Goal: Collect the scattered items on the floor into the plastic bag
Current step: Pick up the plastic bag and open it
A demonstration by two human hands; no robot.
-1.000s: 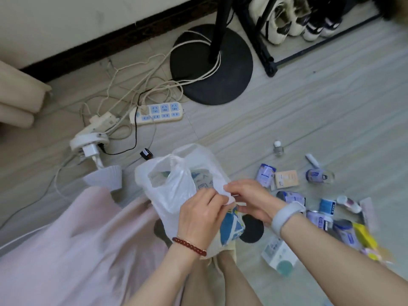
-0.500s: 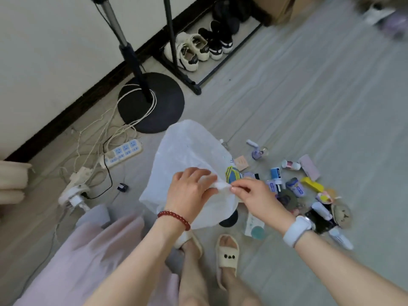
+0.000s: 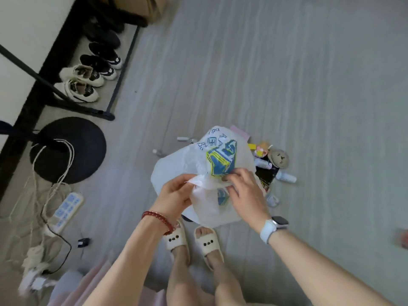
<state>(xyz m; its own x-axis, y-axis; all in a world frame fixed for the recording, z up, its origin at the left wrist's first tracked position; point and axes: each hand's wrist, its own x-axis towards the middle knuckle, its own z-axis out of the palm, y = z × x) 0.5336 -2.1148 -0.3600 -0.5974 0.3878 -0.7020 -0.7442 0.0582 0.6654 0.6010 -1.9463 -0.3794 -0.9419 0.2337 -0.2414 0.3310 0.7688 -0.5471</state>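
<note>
Fingers [image 3: 187, 184] pinching plastic bag [image 3: 176, 166]

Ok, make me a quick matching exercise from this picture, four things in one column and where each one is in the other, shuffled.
Things:
1. plastic bag
2. power strip
3. round bear-face item
4. light sneakers

Places:
A. on the shoe rack by the wall
B. on the floor right of the bag
C. among the cords at left
D. held in both hands

Pairs: 1-D, 2-C, 3-B, 4-A

Pale plank floor [image 3: 287, 74], shoe rack [image 3: 92, 69] by white wall [image 3: 26, 21].
</note>
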